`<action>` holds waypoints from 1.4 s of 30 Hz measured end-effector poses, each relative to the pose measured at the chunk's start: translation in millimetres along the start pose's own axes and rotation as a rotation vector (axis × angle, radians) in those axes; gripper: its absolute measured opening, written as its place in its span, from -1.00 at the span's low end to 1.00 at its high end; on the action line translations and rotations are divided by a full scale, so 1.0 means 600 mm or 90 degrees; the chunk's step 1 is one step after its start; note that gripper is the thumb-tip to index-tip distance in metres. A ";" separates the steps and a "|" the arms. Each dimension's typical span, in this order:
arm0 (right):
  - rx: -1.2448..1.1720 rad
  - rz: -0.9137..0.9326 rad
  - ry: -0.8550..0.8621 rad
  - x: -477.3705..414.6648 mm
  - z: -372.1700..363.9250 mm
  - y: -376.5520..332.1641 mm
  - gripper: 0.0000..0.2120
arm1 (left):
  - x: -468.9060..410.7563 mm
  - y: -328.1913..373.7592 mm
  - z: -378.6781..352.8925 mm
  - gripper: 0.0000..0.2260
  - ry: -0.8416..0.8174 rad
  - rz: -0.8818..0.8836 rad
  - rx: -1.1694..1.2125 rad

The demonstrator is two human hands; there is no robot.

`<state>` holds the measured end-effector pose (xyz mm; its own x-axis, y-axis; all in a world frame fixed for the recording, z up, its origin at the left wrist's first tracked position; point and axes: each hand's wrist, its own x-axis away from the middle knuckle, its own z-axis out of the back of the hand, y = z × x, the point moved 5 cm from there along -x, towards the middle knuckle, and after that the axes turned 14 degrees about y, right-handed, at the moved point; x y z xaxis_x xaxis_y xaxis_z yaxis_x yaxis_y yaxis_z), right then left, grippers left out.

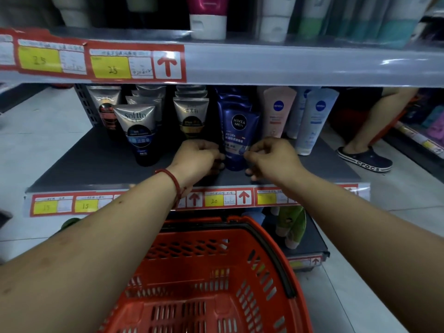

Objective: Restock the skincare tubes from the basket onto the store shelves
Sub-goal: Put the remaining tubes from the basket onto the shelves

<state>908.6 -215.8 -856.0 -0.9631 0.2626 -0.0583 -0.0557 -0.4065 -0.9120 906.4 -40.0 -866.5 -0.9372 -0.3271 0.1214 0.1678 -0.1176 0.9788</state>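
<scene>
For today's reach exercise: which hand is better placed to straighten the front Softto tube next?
Probably the left hand: it sits between the Softto tube and the Nivea Men tube; the right hand would cross over.

Middle shelf (96, 164): dark grey, price labels (213, 200) along its near edge.
Left: silver-black Softto tubes (137, 131), cap-down.
Centre: blue Nivea Men tube (237, 131) fronting its row.
Right: pale Nivea tubes (314, 118), upright.

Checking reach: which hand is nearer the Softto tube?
Left. The left hand sits right of the Softto tube; the right hand is farther right, beyond the Nivea Men tube.
</scene>
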 end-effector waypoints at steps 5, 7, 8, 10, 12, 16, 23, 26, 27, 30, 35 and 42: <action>0.042 0.019 0.075 -0.021 0.002 0.015 -0.87 | -0.018 -0.006 0.003 -0.91 0.084 0.013 0.048; -0.055 -0.036 0.112 -0.026 0.002 0.021 -0.81 | -0.037 -0.012 -0.003 -0.76 0.107 0.010 0.066; -0.106 -0.065 0.119 -0.027 -0.003 0.025 -0.80 | -0.046 -0.016 -0.009 -0.64 0.103 0.015 0.080; -0.174 -0.098 0.117 -0.026 -0.015 0.023 -0.79 | -0.062 -0.022 -0.028 -0.53 0.084 0.041 0.127; -0.220 -0.110 0.110 -0.029 -0.030 0.019 -0.76 | -0.055 -0.008 -0.045 -0.59 0.070 0.058 0.189; -0.304 -0.148 0.119 -0.047 -0.061 0.016 -0.68 | -0.058 0.005 -0.072 -0.73 0.059 0.063 0.261; -0.393 -0.180 0.127 -0.079 -0.098 0.013 -0.60 | -0.086 0.009 -0.089 -0.59 0.042 0.056 0.312; -0.438 -0.182 0.098 -0.089 -0.108 0.011 -0.66 | -0.095 0.008 -0.090 -0.53 0.018 0.054 0.310; -0.441 -0.176 0.090 -0.090 -0.111 0.010 -0.66 | -0.099 0.004 -0.091 -0.50 0.014 0.055 0.314; -0.451 -0.167 0.083 -0.094 -0.116 0.009 -0.64 | -0.104 0.000 -0.095 -0.51 0.011 0.043 0.311; -0.479 -0.176 0.099 -0.101 -0.117 0.008 -0.66 | -0.113 -0.007 -0.104 -0.53 0.010 0.051 0.336; -0.496 -0.194 0.085 -0.109 -0.120 0.013 -0.65 | -0.119 -0.013 -0.110 -0.55 0.020 0.070 0.361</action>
<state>990.3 -173.2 -888.6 -0.8935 0.3837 0.2334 -0.0640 0.4055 -0.9119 992.4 -77.3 -893.5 -0.9127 -0.3371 0.2309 0.0656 0.4368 0.8972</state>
